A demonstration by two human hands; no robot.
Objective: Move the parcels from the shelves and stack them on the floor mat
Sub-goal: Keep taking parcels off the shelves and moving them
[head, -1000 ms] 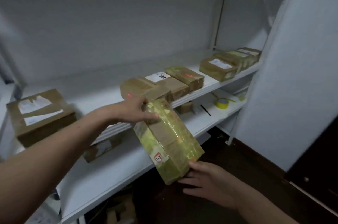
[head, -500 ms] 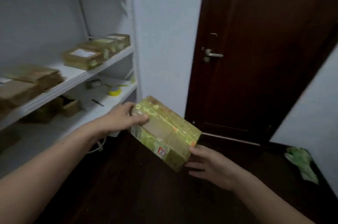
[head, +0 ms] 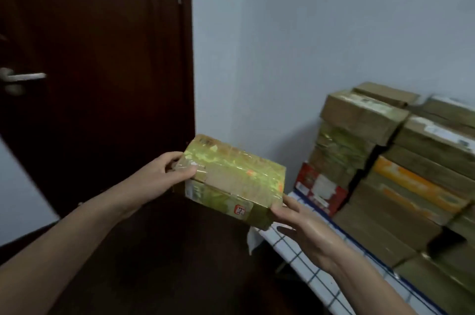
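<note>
Step in hand: the person is carrying one yellow-green, tape-wrapped cardboard parcel (head: 231,181) toward the white floor mat with blue grid lines (head: 303,263). This is judged to be the transfer stage, with placement not yet done.
Parcel position: it is hanging tilted in the air between both hands, in front of the dark wooden door (head: 102,83) and the white wall (head: 308,31). It is sitting near the mat's left edge and apart from the stack of brown cardboard parcels (head: 385,173).
Grip, left hand (head: 164,176): it is clasping the parcel's far left end, with the thumb lying on the top face.
Grip, right hand (head: 298,227): it is pinching the near right corner, with the fingers running underneath.
Next move: it is probably calling for a level seat on the stack with edges squared, since the stacked boxes are sitting slightly askew.
Parcel appearance: glossy tape is reflecting light, a bare brown patch is showing on top, and a small red-and-white sticker (head: 240,212) is sitting on the near side.
</note>
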